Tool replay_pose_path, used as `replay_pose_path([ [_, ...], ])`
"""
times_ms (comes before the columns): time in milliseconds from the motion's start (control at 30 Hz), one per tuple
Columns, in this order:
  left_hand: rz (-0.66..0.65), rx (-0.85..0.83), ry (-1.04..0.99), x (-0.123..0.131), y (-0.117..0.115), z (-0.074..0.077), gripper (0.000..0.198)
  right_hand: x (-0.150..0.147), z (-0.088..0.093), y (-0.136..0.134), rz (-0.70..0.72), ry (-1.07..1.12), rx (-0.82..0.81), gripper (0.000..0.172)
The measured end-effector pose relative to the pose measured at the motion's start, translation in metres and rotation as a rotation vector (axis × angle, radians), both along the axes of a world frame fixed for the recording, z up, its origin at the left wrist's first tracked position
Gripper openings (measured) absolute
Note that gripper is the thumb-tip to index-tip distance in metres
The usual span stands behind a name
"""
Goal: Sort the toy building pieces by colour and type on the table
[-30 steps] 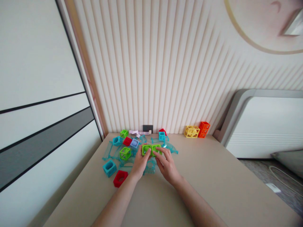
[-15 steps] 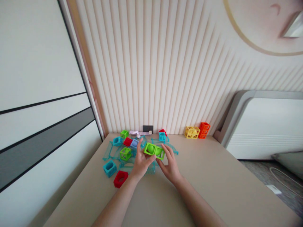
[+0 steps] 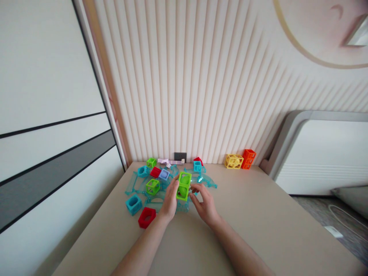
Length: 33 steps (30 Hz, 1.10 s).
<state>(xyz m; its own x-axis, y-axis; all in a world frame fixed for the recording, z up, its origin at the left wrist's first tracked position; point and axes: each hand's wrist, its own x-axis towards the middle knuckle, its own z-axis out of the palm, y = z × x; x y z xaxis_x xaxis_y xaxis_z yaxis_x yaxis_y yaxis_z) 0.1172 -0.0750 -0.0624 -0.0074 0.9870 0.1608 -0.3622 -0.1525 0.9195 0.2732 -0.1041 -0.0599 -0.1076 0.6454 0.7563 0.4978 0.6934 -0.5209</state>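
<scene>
My left hand [image 3: 170, 201] grips two joined green toy cube blocks [image 3: 184, 186], held one above the other over the table. Each cube has an open frame with a round form inside. Just right of the blocks is my right hand [image 3: 204, 204], its thumb and bent fingers apart; whether a fingertip touches the blocks I cannot tell. Around and behind the hands lie clear blue plastic track pieces [image 3: 153, 203]. Left of my left hand are a loose green cube [image 3: 152, 186], a blue cube [image 3: 133, 204] and a red block [image 3: 147, 217].
Against the ribbed wall stand a yellow double block [image 3: 233, 161] and an orange double block [image 3: 248, 159]. Lilac pieces [image 3: 169, 162] lie by a black wall socket [image 3: 180, 156]. A white cabinet [image 3: 51, 172] borders the table [image 3: 244, 214] on the left.
The joined green blocks have turned from lying sideways to upright. My right hand has let go of them and its fingers have curled in beside them.
</scene>
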Motion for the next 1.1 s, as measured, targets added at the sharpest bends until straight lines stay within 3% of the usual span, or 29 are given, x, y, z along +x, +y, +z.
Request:
replay_pose_path([
  [133,-0.114,-0.006,0.033,0.002,-0.006,0.003,0.061,0.0,0.002,0.002,-0.056,0.048,0.002,0.009],
  [300,-0.181,-0.07,0.044,0.001,-0.013,0.004,0.069,0.0,0.0,0.001,-0.06,0.004,0.035,0.019],
  [433,-0.154,-0.058,0.096,0.001,-0.017,0.008,0.073,0.002,-0.003,0.001,-0.064,-0.031,0.042,0.025],
  [733,-0.145,0.013,0.12,0.001,-0.016,0.008,0.061,0.002,-0.003,0.001,-0.125,-0.123,0.089,0.023],
  [967,-0.272,-0.039,0.102,0.001,-0.03,0.024,0.059,0.008,-0.004,0.0,-0.093,-0.211,0.189,0.023],
  [1100,-0.16,-0.012,0.137,-0.029,-0.031,0.039,0.063,-0.009,0.0,-0.005,-0.042,-0.144,0.142,0.035],
])
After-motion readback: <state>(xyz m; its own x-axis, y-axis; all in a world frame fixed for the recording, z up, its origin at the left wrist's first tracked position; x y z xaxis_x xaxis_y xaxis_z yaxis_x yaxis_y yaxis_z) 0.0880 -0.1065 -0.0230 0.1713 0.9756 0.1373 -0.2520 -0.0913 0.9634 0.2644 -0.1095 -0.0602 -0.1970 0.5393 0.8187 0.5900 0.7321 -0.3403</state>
